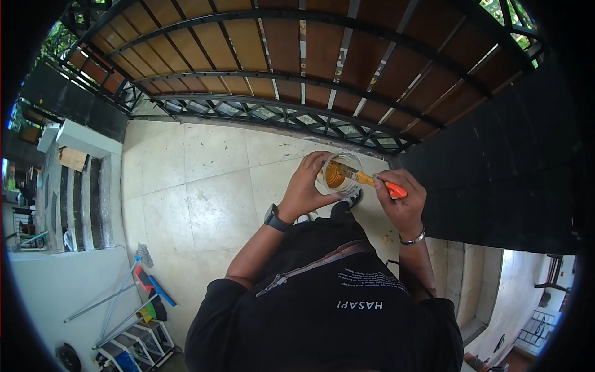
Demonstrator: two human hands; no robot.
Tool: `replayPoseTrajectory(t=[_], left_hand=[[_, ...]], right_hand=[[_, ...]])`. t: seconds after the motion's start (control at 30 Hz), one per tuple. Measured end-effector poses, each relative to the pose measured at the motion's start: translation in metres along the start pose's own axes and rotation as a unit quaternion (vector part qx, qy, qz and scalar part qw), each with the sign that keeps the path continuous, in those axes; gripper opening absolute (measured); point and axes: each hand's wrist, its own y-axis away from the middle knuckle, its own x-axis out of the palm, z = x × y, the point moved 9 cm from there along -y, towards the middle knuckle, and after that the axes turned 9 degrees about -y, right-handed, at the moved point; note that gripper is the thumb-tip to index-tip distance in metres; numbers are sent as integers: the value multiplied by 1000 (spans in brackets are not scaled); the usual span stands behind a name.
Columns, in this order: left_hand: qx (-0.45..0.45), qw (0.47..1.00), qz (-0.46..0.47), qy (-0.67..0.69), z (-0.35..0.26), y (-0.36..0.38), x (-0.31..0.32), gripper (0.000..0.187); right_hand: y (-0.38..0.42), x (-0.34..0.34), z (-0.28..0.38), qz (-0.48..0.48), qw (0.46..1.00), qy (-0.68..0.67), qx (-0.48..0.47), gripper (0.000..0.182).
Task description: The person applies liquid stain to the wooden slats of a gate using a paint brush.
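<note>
"Can you read anything from where you're standing?"

"The black shirt (310,338) says HASAPI, upside down from this angle. There are small pale lines of print beside it, too tiny for me to make out."

"And the hands?"

"The left hand (305,185), with a dark watch (277,218) at its wrist, is curled round the side of a clear cup (354,188), fingers at the far side and thumb at the near one. There's yellow-orange paint (334,177) inside."

"What's in the right hand (404,203)?"

"A brush (366,179), pinched between thumb and fingers. Its orange handle end (396,190) shows at the grip, and the bristle end reaches into the cup, toward the other hand. I can't tell whether it touches the wall of the cup."

"So the cup sits between the two hands?"

"Yes, out in front of the body, above the tiled floor (204,186)."

"How much room is there?"

"The slatted gate (310,56) runs along the front, and a dark panel (496,161) closes in the person's right. The tiles open out to the left, as far as the steps (93,204) and some cleaning tools (162,291)."
</note>
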Motion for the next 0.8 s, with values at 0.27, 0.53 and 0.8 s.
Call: replayPoseTrajectory(t=[0.27,0.53,0.8], left_hand=[[15,1000,8,21,-7,0,6,82],[-75,982,40,171,5,-2,32,78],[-74,983,41,162,10,-18,48,75]], right_hand=[[11,-7,1,-6,1000,17,1,13],[63,-36,-86,-221,921,-238,216,14],[105,-25,-139,-329,779,-431,315,21]])
